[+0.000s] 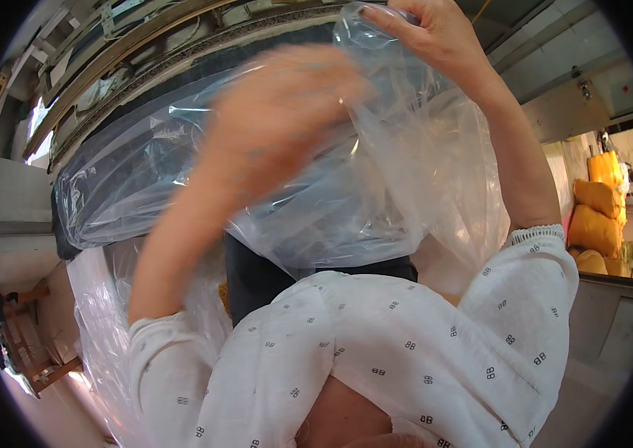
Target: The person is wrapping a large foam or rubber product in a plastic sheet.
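Note:
A large clear plastic sheet or bag (331,216) lies spread in loose folds across a dark work surface in front of me. My right hand (436,33), raised at the far side right of centre, is closed on a bunched edge of the plastic, its thumb pressed along the film. My left hand (294,108) is over the middle of the plastic and smeared by motion. A fold of film rises to its fingertips, but whether they pinch it cannot be made out.
Metal rails (129,63) run along the far side of the work surface. More clear plastic (103,313) hangs down at the near left, beside a brown wooden-looking frame (32,328). Yellow bundles (598,209) are stacked off to the right.

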Available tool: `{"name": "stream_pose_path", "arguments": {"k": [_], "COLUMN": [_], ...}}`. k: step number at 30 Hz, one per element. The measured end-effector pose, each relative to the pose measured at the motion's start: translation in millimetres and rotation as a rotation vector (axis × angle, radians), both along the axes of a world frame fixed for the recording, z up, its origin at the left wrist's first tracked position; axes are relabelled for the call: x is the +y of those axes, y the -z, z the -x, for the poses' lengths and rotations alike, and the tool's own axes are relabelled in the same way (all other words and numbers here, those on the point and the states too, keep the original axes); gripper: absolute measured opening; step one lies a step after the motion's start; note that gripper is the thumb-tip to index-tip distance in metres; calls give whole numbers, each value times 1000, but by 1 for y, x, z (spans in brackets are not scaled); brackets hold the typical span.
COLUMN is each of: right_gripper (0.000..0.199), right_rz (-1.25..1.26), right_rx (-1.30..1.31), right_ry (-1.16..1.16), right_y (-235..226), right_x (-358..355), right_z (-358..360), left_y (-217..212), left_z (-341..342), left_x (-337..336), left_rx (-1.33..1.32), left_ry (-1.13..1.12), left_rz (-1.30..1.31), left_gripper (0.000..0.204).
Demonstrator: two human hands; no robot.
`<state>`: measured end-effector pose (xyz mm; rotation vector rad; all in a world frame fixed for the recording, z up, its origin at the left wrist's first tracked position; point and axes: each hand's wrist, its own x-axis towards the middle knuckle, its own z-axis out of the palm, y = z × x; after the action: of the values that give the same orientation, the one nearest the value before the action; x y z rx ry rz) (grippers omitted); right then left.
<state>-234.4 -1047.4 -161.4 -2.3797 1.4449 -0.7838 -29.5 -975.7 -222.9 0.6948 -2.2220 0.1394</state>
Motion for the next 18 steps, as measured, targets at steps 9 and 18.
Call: {"name": "stream_pose_path", "arguments": {"k": [9, 18], "right_gripper": [36, 52], "right_rz": [456, 3], "right_rx": [260, 105], "right_ry": [-70, -59], "right_y": [-25, 75], "right_x": [-32, -87], "right_z": [83, 79], "left_y": [13, -97], "left_z": [19, -221], "left_x": [87, 190], "left_rx": [-637, -1087], "left_ry": [-210, -1461], "left_rz": [-344, -284], "left_gripper": [45, 35]}}
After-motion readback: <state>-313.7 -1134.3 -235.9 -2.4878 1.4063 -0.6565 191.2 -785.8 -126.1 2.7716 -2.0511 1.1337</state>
